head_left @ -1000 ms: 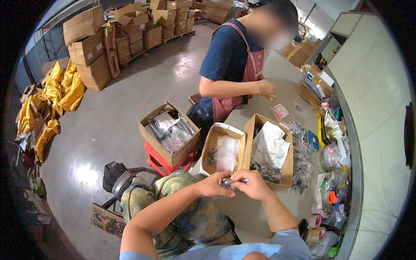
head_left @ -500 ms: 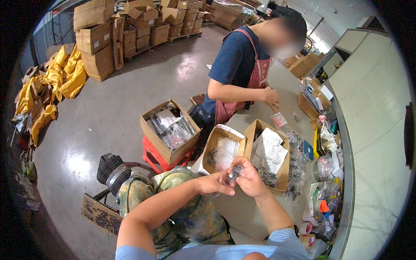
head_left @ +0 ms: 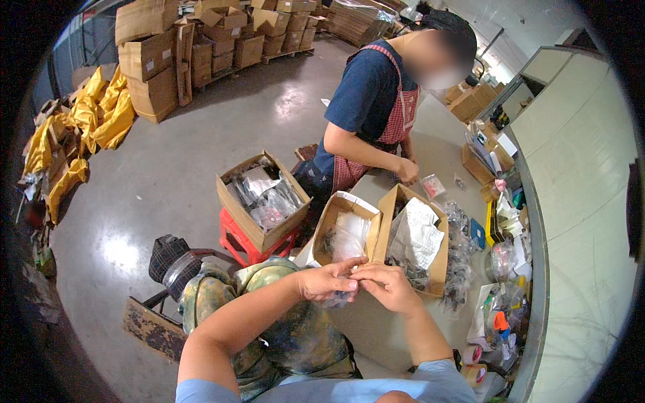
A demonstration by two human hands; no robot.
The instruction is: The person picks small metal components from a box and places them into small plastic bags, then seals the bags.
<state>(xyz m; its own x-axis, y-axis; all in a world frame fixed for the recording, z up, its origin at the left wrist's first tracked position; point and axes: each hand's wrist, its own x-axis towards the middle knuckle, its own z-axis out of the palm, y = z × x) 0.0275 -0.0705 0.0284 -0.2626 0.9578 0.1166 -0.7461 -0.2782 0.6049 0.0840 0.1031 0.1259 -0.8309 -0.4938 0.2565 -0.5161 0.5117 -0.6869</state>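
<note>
While a clear bag (head_left: pixel 335 301) is showing beneath the left hand (head_left: pixel 322 282), whose fingers are holding it, the right hand (head_left: pixel 388 286) is meeting them; I can't tell its grip. Handling is seemingly continuing, this bag being outside both boxes (head_left: pixel 440 267), with loose packets (head_left: pixel 459 274) lying rightward on the tabletop (head_left: pixel 403 339).

Can catch only a crumpled end of the clear bag (head_left: pixel 335 301) under the left hand (head_left: pixel 326 282), hidden otherwise in its grip (with contents too small to tell). Cannot see into the curled grip of the right hand (head_left: pixel 390 287). Cannot sort the dark pieces (head_left: pixel 416 275) in the cardboard box (head_left: pixel 441 264), half covered by white paper (head_left: pixel 422 225). Find the co-worker's head (head_left: pixel 447 50) blurred, and both blue sleeves (head_left: pixel 442 380) cut off at the lower edge.
</note>
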